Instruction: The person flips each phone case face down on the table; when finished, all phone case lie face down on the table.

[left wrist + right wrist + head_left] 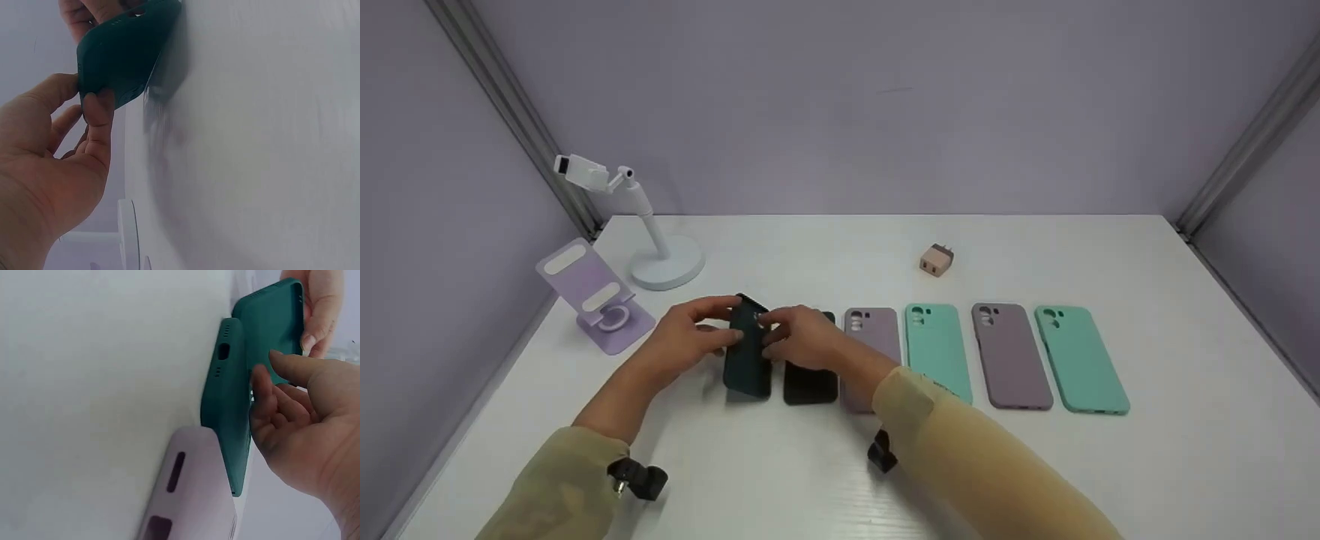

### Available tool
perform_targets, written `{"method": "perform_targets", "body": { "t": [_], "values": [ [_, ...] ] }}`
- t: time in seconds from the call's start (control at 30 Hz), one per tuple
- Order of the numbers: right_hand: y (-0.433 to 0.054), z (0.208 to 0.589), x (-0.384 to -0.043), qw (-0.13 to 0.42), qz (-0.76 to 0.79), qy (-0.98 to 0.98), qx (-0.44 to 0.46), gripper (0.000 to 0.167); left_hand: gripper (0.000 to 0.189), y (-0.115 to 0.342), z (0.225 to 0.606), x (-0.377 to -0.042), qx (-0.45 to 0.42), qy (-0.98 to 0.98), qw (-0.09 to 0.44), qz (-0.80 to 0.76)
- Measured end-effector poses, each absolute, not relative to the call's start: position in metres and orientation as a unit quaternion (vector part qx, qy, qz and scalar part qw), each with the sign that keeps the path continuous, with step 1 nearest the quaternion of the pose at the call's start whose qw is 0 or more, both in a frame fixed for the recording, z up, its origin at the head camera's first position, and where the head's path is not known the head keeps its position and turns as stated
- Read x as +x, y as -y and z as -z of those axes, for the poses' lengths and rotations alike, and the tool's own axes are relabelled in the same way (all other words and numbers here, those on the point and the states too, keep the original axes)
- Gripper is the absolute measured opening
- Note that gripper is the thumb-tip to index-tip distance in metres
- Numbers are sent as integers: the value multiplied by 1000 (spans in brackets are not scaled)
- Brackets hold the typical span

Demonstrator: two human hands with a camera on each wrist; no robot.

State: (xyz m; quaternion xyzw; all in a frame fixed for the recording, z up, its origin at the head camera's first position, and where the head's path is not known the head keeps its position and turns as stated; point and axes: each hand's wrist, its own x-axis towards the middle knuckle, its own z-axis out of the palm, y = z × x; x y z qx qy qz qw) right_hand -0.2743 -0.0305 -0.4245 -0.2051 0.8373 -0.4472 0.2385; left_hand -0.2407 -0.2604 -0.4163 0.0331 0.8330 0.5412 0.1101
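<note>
My left hand pinches a dark green phone case by its left edge, thumb on one face and fingers behind. The case stands tilted, its lower end close over the white table. In the right wrist view its hollow inner side faces the camera. My right hand is at the opposite edge near the camera holes, with thumb and index fingertips apart. Below that hand, a second dark green phone case lies on the table, partly covered by it.
Rightward in a row lie a mauve case, a mint case, another mauve case and another mint case. A pink charger plug sits behind. At left stand a purple phone stand and a white stand.
</note>
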Motion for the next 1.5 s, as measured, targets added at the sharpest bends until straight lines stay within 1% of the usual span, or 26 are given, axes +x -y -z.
{"method": "perform_targets", "body": {
  "t": [0.13,0.27,0.47,0.73,0.97,1.07,1.3,1.5],
  "values": [
    [23,426,-276,277,545,-775,-162,49,64,258,415,-240,41,-828,112,-547],
    [17,428,-277,315,615,-711,-126,51,65,256,414,-239,48,-825,115,-552],
    [14,429,-277,341,679,-644,-88,52,69,254,413,-240,65,-820,126,-554],
    [10,431,-276,352,711,-605,-68,52,74,252,415,-239,71,-805,154,-568],
    [8,433,-273,350,730,-585,-57,51,79,250,420,-237,96,-788,178,-581],
    [7,434,-273,350,735,-578,-60,51,80,246,420,-237,99,-788,183,-580],
    [4,435,-272,350,739,-573,-56,60,82,239,421,-235,101,-788,193,-576],
    [1,435,-271,347,739,-575,-60,60,81,236,425,-235,102,-787,197,-575]
  ]
}}
